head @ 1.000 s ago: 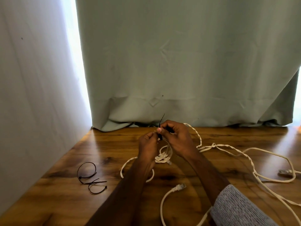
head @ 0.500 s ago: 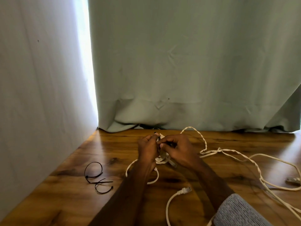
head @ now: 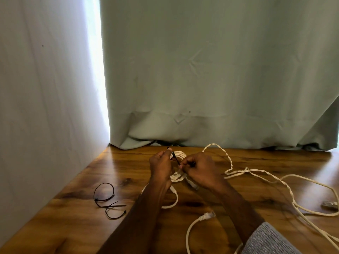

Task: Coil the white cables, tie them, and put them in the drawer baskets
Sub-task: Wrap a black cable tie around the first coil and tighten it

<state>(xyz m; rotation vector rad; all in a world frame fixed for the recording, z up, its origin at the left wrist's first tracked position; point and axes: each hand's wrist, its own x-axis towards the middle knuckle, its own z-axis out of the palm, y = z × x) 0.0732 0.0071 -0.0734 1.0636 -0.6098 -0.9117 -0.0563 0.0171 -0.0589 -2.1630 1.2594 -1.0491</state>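
Observation:
A small coil of white cable (head: pixel 178 176) sits between my hands above the wooden table (head: pixel 73 226). A thin black zip tie (head: pixel 175 157) runs across the coil's top. My left hand (head: pixel 160 166) pinches one end of the tie near the coil's upper left. On the other side, my right hand (head: pixel 199 169) pinches the tie's other end, fingers curled. More white cable, twisted (head: pixel 256 173), trails off to the right, and a loose cable end with a clear plug (head: pixel 208 215) lies near my right forearm.
Two looped black zip ties (head: pixel 108 199) lie on the table to the left. Another plug (head: pixel 330 205) lies at the right edge. A pale green curtain (head: pixel 201 79) hangs at the table's back and a white wall (head: pixel 36 107) closes the left side.
Both hands have come down from a raised position toward the table with the coil. The zip tie, which stuck up above the hands, now lies across the coil between the two hands.

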